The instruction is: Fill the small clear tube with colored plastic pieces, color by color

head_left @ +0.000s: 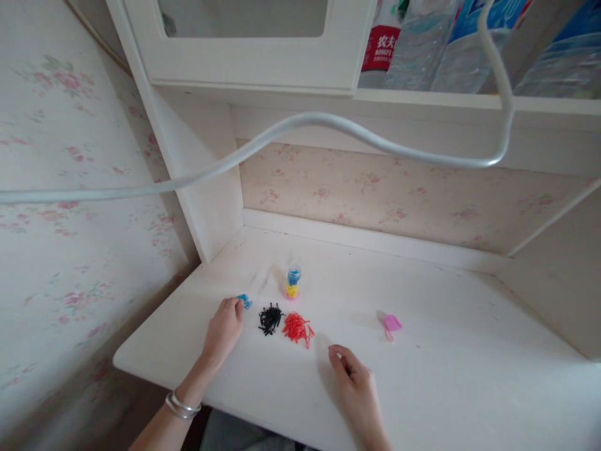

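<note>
My left hand (225,329) rests on the left side of the desk, its fingers closed at a little heap of blue bands (245,301). The fingertips cover part of that heap. Beside it lie a pile of black bands (270,319) and a pile of red bands (297,327), loop-like and small. Just behind them stands a small clear jar (293,282) with blue, yellow and pink contents in layers. To the right of the red pile, my right hand (354,385) is curled with thumb and forefinger together; anything between them is too small to make out.
A pink lid-like piece with a loop (391,324) lies right of centre on the white desk (451,376). Across the upper view runs a thick white cable (323,119). Bottles (382,47) stand on the shelf above. A flowered wall (66,300) borders the left.
</note>
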`<state>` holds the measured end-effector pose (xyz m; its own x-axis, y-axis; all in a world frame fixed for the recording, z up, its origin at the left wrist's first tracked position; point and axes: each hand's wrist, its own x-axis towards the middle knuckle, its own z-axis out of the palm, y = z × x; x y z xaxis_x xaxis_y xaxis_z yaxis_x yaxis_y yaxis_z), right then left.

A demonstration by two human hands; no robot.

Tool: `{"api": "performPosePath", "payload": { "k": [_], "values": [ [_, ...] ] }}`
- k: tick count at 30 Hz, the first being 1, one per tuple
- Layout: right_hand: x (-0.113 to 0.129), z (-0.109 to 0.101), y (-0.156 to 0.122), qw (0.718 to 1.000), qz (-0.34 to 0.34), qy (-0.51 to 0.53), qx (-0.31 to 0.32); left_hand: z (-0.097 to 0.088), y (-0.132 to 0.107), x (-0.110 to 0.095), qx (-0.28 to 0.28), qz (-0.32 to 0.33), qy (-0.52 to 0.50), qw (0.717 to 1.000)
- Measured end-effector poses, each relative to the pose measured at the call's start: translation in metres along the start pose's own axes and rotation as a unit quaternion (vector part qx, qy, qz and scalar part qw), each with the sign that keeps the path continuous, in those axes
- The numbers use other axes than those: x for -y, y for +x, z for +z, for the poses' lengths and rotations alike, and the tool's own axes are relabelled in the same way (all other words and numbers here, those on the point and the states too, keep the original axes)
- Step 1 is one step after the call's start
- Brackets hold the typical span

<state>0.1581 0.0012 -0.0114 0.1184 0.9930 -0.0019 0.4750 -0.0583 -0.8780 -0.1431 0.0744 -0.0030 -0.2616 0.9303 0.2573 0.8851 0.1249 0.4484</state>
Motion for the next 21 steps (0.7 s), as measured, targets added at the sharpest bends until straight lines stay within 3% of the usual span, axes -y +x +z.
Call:
{"api": "performPosePath", "payload": {
  "k": [7, 10, 13, 17, 21],
  "values": [
    [-0.004, 0.001, 0.001, 1.000, -0.005, -0.001, 0.002, -0.002, 0.012, 0.007, -0.009, -0.027, -0.043, 0.999],
    [-0.004, 0.002, 0.001, 1.000, -0.006, -0.003, -0.001, -0.009, 0.014, -0.001, -0.018, -0.021, -0.070, 0.997],
    [-0.003, 0.002, 0.001, 1.000, -0.007, -0.004, 0.002, -0.026, 0.018, -0.026, -0.033, 0.005, -0.124, 0.992],
    [-0.001, 0.003, 0.001, 1.000, -0.004, -0.005, 0.002, -0.051, 0.031, -0.076, -0.048, 0.089, -0.176, 0.979],
    [0.002, 0.001, 0.000, 1.000, -0.006, -0.002, -0.001, -0.055, 0.047, -0.110, -0.049, 0.165, -0.168, 0.971]
  ]
}}
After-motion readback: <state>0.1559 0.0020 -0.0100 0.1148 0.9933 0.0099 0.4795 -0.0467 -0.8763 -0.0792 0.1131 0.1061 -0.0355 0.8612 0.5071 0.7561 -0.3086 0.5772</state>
